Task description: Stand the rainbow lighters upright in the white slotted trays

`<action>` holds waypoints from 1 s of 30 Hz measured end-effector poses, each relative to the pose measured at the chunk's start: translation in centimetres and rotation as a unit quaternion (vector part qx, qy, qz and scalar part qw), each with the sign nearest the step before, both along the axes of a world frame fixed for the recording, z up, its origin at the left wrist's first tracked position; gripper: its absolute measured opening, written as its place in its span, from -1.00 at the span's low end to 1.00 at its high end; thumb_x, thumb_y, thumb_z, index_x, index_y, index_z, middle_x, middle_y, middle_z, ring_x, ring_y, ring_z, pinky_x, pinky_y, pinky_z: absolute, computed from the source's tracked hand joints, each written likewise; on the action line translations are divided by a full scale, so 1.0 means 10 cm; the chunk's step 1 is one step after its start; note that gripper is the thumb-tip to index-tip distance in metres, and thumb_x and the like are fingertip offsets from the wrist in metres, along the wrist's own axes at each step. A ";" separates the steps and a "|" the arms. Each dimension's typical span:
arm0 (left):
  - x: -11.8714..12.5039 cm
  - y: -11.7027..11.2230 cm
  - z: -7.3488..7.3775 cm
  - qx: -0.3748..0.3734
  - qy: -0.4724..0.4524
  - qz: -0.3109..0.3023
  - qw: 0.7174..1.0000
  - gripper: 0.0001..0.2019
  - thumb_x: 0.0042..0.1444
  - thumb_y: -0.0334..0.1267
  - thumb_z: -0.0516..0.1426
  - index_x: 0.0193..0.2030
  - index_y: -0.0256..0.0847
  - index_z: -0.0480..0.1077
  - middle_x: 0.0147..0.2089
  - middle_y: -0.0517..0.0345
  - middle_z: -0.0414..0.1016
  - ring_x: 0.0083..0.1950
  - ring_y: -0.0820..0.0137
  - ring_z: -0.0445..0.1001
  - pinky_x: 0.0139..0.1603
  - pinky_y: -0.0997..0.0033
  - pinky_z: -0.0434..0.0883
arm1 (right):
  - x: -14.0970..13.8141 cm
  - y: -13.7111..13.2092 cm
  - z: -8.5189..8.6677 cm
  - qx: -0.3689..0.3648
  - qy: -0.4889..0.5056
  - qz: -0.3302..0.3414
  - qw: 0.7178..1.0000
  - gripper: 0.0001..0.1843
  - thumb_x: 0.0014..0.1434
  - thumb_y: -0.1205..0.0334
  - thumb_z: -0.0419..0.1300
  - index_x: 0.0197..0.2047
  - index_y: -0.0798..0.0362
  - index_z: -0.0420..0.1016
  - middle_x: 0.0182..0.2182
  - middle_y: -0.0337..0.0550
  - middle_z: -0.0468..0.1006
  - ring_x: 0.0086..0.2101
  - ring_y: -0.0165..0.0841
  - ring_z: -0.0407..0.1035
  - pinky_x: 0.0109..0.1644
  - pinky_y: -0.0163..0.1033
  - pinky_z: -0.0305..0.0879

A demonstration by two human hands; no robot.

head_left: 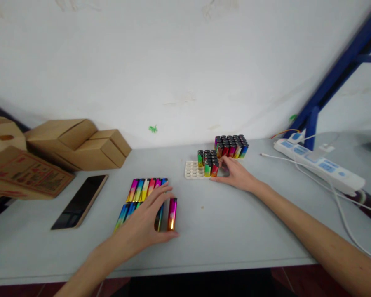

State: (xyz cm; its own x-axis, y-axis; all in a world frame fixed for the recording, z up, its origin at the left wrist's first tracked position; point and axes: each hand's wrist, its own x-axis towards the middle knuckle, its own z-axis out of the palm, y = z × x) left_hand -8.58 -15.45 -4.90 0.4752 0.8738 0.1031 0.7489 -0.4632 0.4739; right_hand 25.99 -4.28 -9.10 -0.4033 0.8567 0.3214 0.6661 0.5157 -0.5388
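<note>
My left hand (142, 218) reaches over the lighters lying on the table. Its thumb and fingertips close on the two ends of a purple-to-orange lighter (172, 214). Beside and partly under that hand lie two rows of shiny multicoloured lighters (145, 189); some are hidden by it. My right hand (236, 174) grips the right end of a white holed tray (192, 170), thumb at its front edge and fingers behind the lighters. Several black-topped lighters (210, 165) stand upright in the tray's right part, and holes show on its left.
Behind my right hand stands a block of upright lighters (231, 146). A phone (80, 202) and brown cardboard boxes (77, 142) are on the left. On the right lie a white power strip (321, 165) and a white cable (336, 198). A wall closes the back.
</note>
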 end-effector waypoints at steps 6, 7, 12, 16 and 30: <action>0.40 0.08 0.10 -0.160 -0.333 0.030 0.929 -0.55 0.25 -0.18 0.24 0.22 -0.02 0.20 -0.27 0.21 0.57 -0.25 0.30 0.63 -0.03 0.11 0.58 | -0.01 0.00 0.00 0.006 -0.002 -0.005 1.000 -0.51 0.12 -0.18 0.36 -0.22 -0.05 0.22 -0.26 -0.13 0.47 -0.26 -0.19 0.36 -0.21 -0.11 0.31; 0.45 0.11 0.14 -0.172 -0.379 0.034 0.909 -0.58 0.27 -0.17 0.23 0.20 -0.04 0.21 -0.33 0.26 0.53 -0.36 0.36 0.59 -0.11 0.15 0.60 | -0.01 0.00 0.00 0.005 -0.002 -0.005 1.000 -0.51 0.12 -0.18 0.36 -0.22 -0.05 0.22 -0.26 -0.13 0.47 -0.26 -0.19 0.36 -0.21 -0.11 0.31; 0.62 0.40 0.38 -0.179 -0.451 0.053 0.873 -0.47 0.26 -0.16 0.24 0.32 -0.10 0.22 -0.43 0.36 0.43 -0.49 0.47 0.46 -0.19 0.15 0.63 | -0.01 0.00 0.01 -0.003 0.003 -0.001 1.000 -0.52 0.14 -0.17 0.36 -0.20 -0.04 0.23 -0.23 -0.12 0.46 -0.24 -0.18 0.37 -0.17 -0.10 0.32; 0.69 0.68 0.42 -0.194 -0.443 0.015 0.875 -0.67 0.21 -0.09 0.27 0.00 -0.22 0.39 -0.27 0.14 0.53 -0.37 0.43 0.53 -0.27 0.33 0.58 | 0.00 0.00 -0.02 0.005 0.000 0.002 1.000 -0.49 0.14 -0.21 0.34 -0.19 -0.04 0.22 -0.22 -0.11 0.46 -0.24 -0.18 0.36 -0.16 -0.09 0.30; 0.72 0.85 0.19 -0.014 -0.267 0.131 0.955 -0.47 0.26 0.12 0.07 -0.59 -0.13 0.03 -0.63 0.33 -0.03 -0.60 0.54 0.00 -0.60 0.47 -0.03 | 0.00 -0.01 0.00 -0.006 -0.001 0.003 1.000 -0.50 0.14 -0.20 0.35 -0.19 -0.03 0.24 -0.24 -0.12 0.46 -0.23 -0.17 0.35 -0.16 -0.10 0.28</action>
State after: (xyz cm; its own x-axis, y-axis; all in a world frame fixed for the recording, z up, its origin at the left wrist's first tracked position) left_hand -1.37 -6.98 -2.97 0.1267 0.9615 0.2438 0.4850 -0.2744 0.8304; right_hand 25.95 -4.34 -9.09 -0.4086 0.8586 0.3097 0.6643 0.5124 -0.5442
